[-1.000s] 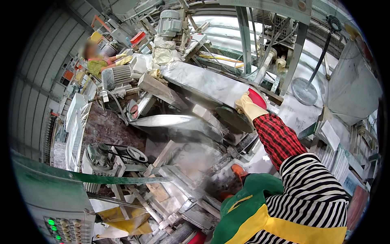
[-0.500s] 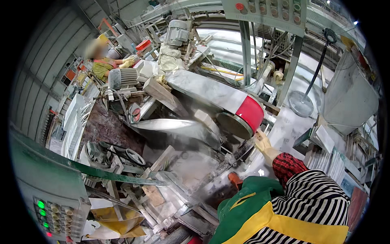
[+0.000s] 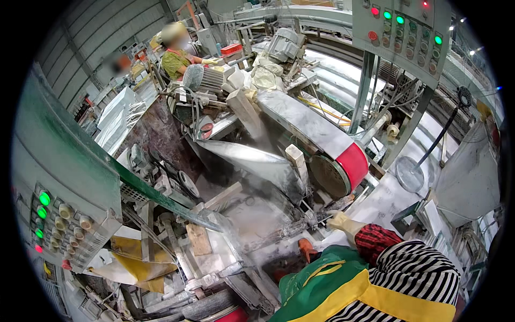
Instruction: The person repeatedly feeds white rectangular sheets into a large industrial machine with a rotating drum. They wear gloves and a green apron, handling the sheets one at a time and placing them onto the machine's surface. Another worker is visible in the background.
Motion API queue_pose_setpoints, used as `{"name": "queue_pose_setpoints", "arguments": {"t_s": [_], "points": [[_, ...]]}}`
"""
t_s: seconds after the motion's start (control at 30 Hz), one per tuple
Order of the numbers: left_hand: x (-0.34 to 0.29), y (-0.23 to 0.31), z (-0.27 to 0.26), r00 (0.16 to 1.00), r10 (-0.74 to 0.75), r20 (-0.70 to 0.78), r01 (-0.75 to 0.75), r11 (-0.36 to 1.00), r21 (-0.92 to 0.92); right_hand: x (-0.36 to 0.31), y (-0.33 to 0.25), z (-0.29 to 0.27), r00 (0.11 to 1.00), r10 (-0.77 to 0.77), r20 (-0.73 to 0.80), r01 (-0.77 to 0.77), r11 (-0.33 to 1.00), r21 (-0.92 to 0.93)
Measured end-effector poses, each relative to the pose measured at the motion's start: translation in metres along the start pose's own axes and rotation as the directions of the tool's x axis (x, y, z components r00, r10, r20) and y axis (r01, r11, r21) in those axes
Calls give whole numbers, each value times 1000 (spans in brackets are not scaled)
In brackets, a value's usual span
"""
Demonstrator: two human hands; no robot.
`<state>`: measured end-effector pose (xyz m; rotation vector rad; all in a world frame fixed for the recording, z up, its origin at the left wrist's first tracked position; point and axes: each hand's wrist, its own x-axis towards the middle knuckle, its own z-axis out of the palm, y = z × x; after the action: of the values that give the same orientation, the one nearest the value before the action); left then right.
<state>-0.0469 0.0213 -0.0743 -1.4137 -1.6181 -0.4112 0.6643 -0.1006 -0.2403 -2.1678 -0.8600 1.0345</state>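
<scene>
My right hand (image 3: 345,223), in a pale cream glove with a red plaid cuff, reaches in from the lower right. Its fingers point left, look stretched out, and hold nothing that I can see. Closest above it is the red rounded end (image 3: 353,165) of a long grey machine cover (image 3: 306,122), apart from the fingers. A grey, dusty curved sheet (image 3: 249,160) slants beside the cover. Below the hand, an orange object (image 3: 307,250), perhaps a shoe, partly shows past my green apron (image 3: 316,271). My left hand is out of the picture.
Control panels with lit buttons stand at left (image 3: 70,225) and upper right (image 3: 405,37). A green curved rail (image 3: 145,185) crosses the left side. Wooden blocks (image 3: 244,112) and motors (image 3: 284,45) crowd the machine. Another person (image 3: 179,61) works at the far left.
My right hand has drawn down and away from the machine cover's red end. The view has swung left, so the machinery sits further right and more of both panels shows.
</scene>
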Motion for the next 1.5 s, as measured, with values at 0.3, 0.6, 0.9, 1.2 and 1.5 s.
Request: {"name": "queue_pose_setpoints", "arguments": {"t_s": [0.3, 0.6, 0.9, 1.2, 1.5], "points": [[17, 20, -36, 897, -166, 409, 209, 976, -62, -3, -65, 35, 961, -57, 272, 33, 995, 92], [-3, 11, -20, 966, -90, 242, 95, 995, -8, -25, 5, -3, 948, 268, 170, -259, 963, -72], [10, 36, -37, 988, -25, 152, 28, 999, -17, -39, 27, -3, 931, 308, 194, -299, 951, -75], [-6, 25, -27, 902, 72, 427, -86, 996, 15, -26, 5, 15, 962, 190, 198, -140, 961, -239], [12, 36, -57, 935, 80, 347, -132, 983, 130, -42, -6, 4, 949, 221, 226, -164, 955, -246]]}}
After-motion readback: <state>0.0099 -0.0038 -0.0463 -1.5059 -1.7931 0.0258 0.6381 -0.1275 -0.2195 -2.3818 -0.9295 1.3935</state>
